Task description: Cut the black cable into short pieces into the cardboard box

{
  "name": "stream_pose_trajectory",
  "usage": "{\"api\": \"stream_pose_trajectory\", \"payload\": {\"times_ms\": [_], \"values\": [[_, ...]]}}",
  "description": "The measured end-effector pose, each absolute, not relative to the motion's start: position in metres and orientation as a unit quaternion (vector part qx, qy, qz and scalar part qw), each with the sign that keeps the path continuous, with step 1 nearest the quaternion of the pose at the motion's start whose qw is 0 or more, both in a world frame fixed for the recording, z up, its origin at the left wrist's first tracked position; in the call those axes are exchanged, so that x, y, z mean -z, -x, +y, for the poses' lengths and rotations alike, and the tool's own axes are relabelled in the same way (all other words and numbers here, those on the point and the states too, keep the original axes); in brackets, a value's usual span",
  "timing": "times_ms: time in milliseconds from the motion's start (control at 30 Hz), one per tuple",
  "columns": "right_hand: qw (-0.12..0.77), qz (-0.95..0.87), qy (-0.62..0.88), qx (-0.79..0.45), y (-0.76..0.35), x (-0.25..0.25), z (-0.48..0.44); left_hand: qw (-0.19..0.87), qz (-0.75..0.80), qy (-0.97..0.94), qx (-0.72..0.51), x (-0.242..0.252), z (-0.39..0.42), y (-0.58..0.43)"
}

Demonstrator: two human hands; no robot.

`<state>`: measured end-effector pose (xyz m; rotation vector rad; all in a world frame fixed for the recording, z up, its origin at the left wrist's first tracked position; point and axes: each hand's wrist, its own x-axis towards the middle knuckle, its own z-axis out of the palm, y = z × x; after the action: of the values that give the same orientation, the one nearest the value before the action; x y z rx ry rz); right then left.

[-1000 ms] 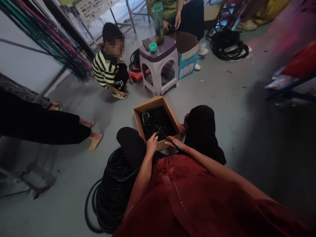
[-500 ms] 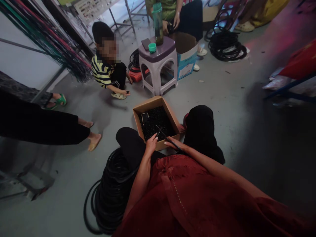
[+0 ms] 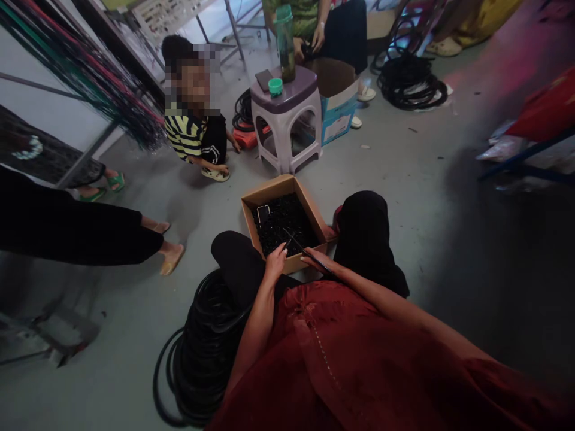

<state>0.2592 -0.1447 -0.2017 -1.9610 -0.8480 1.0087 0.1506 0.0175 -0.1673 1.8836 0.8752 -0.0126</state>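
Note:
Both hands are over the near edge of an open cardboard box (image 3: 318,222) between my knees. My left hand (image 3: 275,260) is closed on a short end of black tube (image 3: 288,243). Beside it, my right hand (image 3: 315,258) is wrapped round dark scissors (image 3: 322,267), their thin blades pointing forward and left over the box, close to the tube end. Many small black cut pieces (image 3: 287,216) fill the box. A phone (image 3: 263,214) lies on them at the left. A thick coil of black tube (image 3: 209,350) rests on the floor by my left leg.
A stool (image 3: 287,102) ahead carries a green bottle (image 3: 286,48), a green cap (image 3: 275,87) and a dark flat object. A child (image 3: 186,131) squats left of it. Another person sits behind a blue carton (image 3: 339,117). Another black coil (image 3: 411,84) lies back right.
The child's head and near hand have shifted slightly, the hand drawing back toward the shoe. At far left a person's patterned garment shows more. My hands have hardly moved.

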Motion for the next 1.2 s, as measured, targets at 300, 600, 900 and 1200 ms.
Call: {"api": "stream_pose_trajectory", "payload": {"times_ms": [300,600,900,1200], "values": [[0.307,-0.325,0.809,-0.382,-0.259,0.202,-0.142,0.483,0.344,-0.805,0.006,0.165,0.016,-0.150],[0.289,-0.322,0.823,-0.368,-0.258,0.205,-0.142,0.464,0.348,-0.814,0.012,0.163,0.016,-0.151],[0.321,-0.278,0.826,-0.372,-0.259,0.211,-0.140,0.458,0.372,-0.807,0.026,0.167,0.015,-0.154],[0.453,-0.164,0.767,-0.424,-0.261,0.220,-0.141,0.471,0.361,-0.802,0.066,0.170,0.001,-0.154]]}}
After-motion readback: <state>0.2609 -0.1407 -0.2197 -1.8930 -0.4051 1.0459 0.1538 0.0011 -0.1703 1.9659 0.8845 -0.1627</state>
